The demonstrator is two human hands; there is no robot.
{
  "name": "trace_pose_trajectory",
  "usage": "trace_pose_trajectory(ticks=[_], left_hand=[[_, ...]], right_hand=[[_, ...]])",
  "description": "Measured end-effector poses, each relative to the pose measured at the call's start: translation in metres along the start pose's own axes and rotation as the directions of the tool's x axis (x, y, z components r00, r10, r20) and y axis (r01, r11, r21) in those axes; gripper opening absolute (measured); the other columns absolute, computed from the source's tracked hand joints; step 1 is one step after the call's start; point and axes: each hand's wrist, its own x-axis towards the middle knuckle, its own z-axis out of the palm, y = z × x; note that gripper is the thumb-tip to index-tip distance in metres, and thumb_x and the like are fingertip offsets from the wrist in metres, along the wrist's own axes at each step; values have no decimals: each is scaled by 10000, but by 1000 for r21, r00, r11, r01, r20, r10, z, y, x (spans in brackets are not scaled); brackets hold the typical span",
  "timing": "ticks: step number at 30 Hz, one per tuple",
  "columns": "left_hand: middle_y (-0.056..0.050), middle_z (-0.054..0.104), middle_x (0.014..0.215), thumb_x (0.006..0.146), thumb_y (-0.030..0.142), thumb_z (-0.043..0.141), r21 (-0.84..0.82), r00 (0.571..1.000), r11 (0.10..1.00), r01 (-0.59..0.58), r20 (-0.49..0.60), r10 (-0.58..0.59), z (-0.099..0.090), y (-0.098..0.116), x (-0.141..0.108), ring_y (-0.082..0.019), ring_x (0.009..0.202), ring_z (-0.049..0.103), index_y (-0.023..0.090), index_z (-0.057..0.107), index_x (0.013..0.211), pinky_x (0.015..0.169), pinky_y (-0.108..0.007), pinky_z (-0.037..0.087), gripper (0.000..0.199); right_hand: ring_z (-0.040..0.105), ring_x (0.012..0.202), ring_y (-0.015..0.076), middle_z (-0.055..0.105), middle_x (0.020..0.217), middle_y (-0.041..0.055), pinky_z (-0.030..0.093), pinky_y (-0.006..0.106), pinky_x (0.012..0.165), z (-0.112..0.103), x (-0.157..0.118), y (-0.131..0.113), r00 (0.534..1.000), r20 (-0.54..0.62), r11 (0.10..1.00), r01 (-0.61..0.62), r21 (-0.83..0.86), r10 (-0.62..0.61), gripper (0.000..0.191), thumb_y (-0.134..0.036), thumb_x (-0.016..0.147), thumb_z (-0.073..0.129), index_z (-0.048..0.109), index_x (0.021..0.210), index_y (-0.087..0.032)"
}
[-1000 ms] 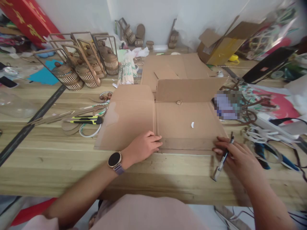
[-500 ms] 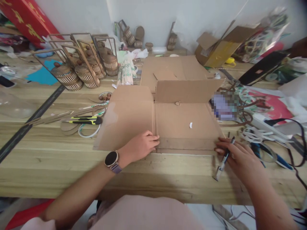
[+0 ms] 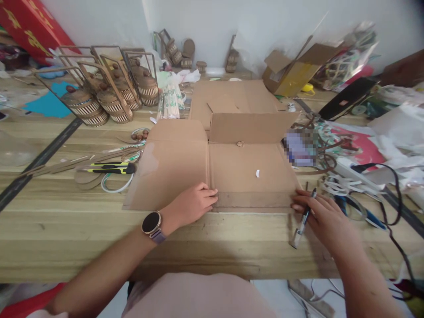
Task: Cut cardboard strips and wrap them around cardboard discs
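An unfolded cardboard box (image 3: 255, 176) lies flat on the wooden table in front of me, one flap (image 3: 251, 127) tilted up at its far side. My left hand (image 3: 195, 202), with a watch (image 3: 151, 222) on the wrist, rests its outstretched fingers on the near edge, by the fold between two panels. At the near right corner, my right hand (image 3: 318, 210) touches the cardboard with its fingertips. A pen (image 3: 304, 219) is tucked between the fingers of that hand, pointing down toward me. A small white scrap (image 3: 257, 173) sits on the right panel.
A yellow-and-black utility knife (image 3: 112, 168) and a white ring (image 3: 115, 187) lie left of the cardboard. Several small bamboo baskets (image 3: 115, 95) with tall handles stand behind them. Another cardboard sheet (image 3: 232, 95) is at the back. Cables (image 3: 395, 194) and scissors (image 3: 374, 218) crowd the right.
The view has shifted slightly, so the table's things appear a little further left. Both hands keep their places on the cardboard, and the pen stays in my right hand.
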Motion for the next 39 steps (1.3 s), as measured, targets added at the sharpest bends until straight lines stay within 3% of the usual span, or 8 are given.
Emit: trace_pose_trajectory(ticks=[9, 18, 26, 30, 39], left_hand=[[-85, 694, 1237, 988, 201, 513, -46, 998, 999, 19, -61, -22, 2, -1, -2, -204, 1004, 587, 133, 692, 1109, 890, -339, 512, 226], [-84, 696, 1233, 992, 199, 501, -43, 997, 999, 5, -72, -8, 4, -2, -2, -213, 997, 587, 139, 704, 1074, 865, -346, 520, 228], [-104, 686, 1249, 927, 201, 629, -46, 999, 999, 25, -21, -26, -1, -2, -1, -222, 1062, 608, 124, 697, 1086, 920, -362, 520, 189], [-116, 691, 1229, 927, 198, 628, -45, 999, 998, 39, 4, -39, -2, -4, -2, -221, 1094, 609, 120, 706, 1022, 964, -370, 507, 145], [-98, 698, 1217, 932, 189, 613, -22, 1000, 1000, 23, 1, -23, 2, -3, -1, -223, 1066, 612, 126, 707, 979, 957, -366, 513, 123]], right_hand=[[656, 1125, 270, 700, 1218, 98, 530, 441, 914, -11, -3, 0, 991, 53, 985, -125, 120, 120, 246, -387, 926, 463, 656, 863, -248], [690, 1068, 250, 738, 1101, 48, 550, 364, 817, -16, -4, -6, 970, 97, 954, -239, 180, 224, 183, -281, 876, 436, 601, 800, -265], [696, 1048, 311, 694, 1259, 87, 539, 441, 864, -12, -7, 4, 944, 120, 920, -328, 215, 309, 240, -445, 813, 508, 660, 877, -271], [706, 1020, 316, 697, 1260, 46, 557, 430, 816, -10, -7, 12, 919, 155, 911, -384, 152, 362, 304, -536, 744, 496, 668, 850, -308], [727, 971, 316, 715, 1223, 42, 578, 422, 747, -21, 6, -1, 897, 177, 906, -421, 53, 406, 341, -546, 683, 441, 658, 809, -315]])
